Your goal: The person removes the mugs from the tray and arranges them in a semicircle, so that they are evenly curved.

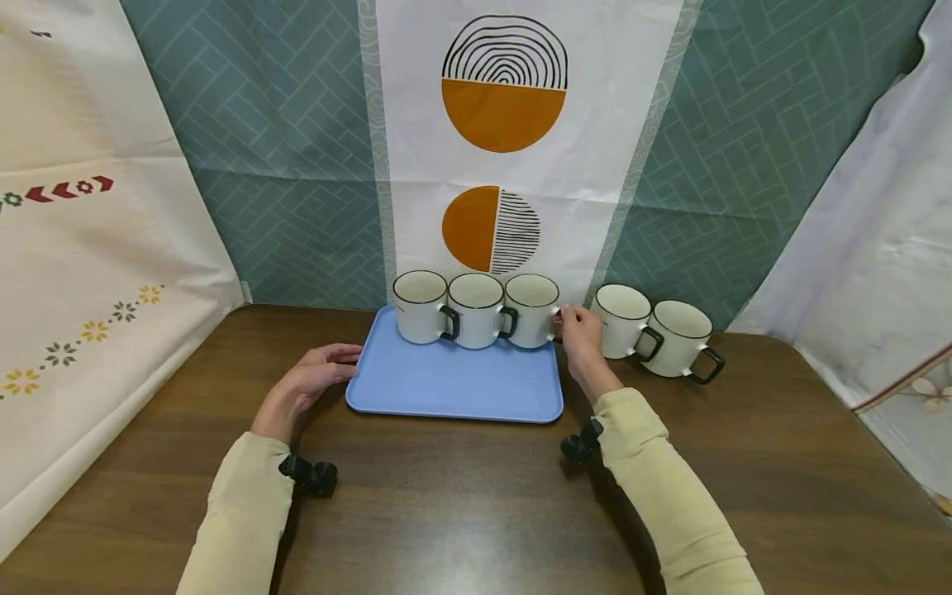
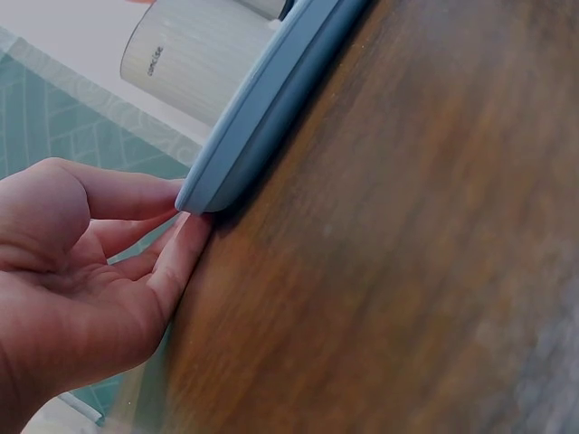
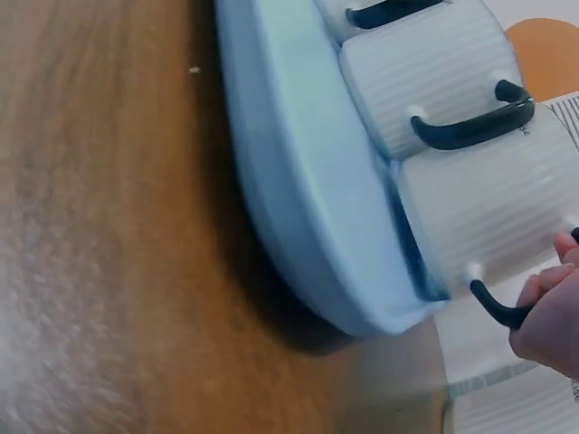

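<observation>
Three white mugs with black rims and black handles stand in a row along the back of a blue tray [image 1: 455, 384]. My right hand [image 1: 583, 337] grips the black handle [image 3: 499, 306] of the rightmost mug [image 1: 531, 310] on the tray; part of that handle is hidden by the fingers. The middle mug [image 1: 476, 307] and left mug [image 1: 420, 306] stand close beside it. At the tray's left edge, my left hand [image 1: 321, 376] pinches the rim between thumb and fingers, the lower fingertips [image 2: 192, 237] down by the tabletop.
Right of the tray, two matching mugs, one nearer [image 1: 621, 322] and one farther right [image 1: 678, 337], stand side by side on the brown wooden table [image 1: 446, 504]. A green and white patterned cloth [image 1: 297, 165] hangs behind; pale cloths flank both sides.
</observation>
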Action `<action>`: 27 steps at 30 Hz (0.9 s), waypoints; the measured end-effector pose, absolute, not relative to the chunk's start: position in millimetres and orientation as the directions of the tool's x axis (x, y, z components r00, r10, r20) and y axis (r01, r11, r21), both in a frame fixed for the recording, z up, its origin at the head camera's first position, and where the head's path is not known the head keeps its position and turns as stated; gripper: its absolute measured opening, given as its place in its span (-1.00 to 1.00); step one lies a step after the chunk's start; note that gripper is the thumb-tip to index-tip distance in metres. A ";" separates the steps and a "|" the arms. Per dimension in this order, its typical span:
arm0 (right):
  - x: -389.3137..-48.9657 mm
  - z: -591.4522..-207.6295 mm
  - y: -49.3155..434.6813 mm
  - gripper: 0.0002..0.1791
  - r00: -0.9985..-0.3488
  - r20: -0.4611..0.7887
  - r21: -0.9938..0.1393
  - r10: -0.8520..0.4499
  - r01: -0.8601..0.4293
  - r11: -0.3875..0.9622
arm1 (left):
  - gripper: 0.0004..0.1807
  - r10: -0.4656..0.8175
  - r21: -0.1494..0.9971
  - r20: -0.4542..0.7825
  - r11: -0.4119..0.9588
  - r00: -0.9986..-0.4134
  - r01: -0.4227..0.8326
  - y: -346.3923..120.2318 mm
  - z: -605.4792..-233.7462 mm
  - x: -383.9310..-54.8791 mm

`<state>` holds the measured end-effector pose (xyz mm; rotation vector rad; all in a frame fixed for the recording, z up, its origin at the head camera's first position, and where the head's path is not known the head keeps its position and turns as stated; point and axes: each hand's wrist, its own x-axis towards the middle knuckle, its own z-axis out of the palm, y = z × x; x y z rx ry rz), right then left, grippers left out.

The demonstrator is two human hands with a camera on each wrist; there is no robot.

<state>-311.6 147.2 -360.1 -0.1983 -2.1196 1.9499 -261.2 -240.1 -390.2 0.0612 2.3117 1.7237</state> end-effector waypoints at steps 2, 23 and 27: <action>-312.0 -357.9 147.7 -0.67 -0.949 0.126 -0.991 0.289 -0.108 0.078 | -0.41 0.186 0.949 -0.180 0.291 -0.966 -0.121 -240.0 -390.2 -261.2; -300.4 -316.6 184.1 -0.67 -0.919 0.235 -0.963 0.317 -0.264 -0.053 | -0.44 0.179 0.949 -0.177 0.291 -0.968 -0.120 -240.2 -393.8 -262.1; -297.6 -301.4 196.6 -0.60 -0.914 0.253 -0.945 0.318 -0.304 -0.123 | -0.45 0.174 0.951 -0.175 0.284 -0.969 -0.121 -240.5 -391.9 -263.0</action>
